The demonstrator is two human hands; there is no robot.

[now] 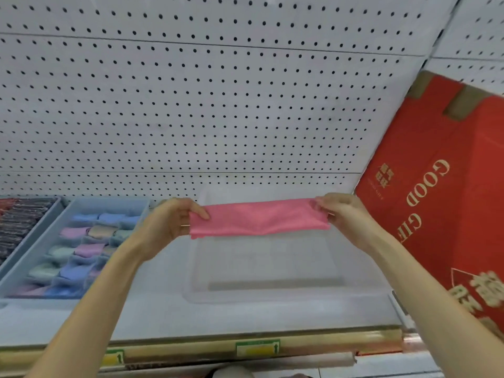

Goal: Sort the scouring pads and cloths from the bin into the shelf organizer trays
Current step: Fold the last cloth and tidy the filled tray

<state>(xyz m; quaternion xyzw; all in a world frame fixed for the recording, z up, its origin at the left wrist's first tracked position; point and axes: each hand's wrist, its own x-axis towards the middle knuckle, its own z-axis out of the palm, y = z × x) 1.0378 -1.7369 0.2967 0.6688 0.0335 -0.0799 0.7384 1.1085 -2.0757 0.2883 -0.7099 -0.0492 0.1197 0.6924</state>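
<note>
A pink cloth [259, 218], folded into a long strip, is stretched flat in the air between both hands. My left hand [169, 222] pinches its left end and my right hand [343, 214] pinches its right end. Below the cloth sits a clear plastic bin [261, 291] on the shelf; nothing shows inside it. To the left stands a blue organizer tray [35, 266] holding several folded cloths in blue, pink, green and beige. At the far left another tray [41, 214] holds dark scouring pads [19, 222].
A white pegboard wall [218, 105] backs the shelf. A large red cardboard box [441, 192] leans at the right, close to my right forearm. The shelf's front edge [245, 339] carries price-label strips.
</note>
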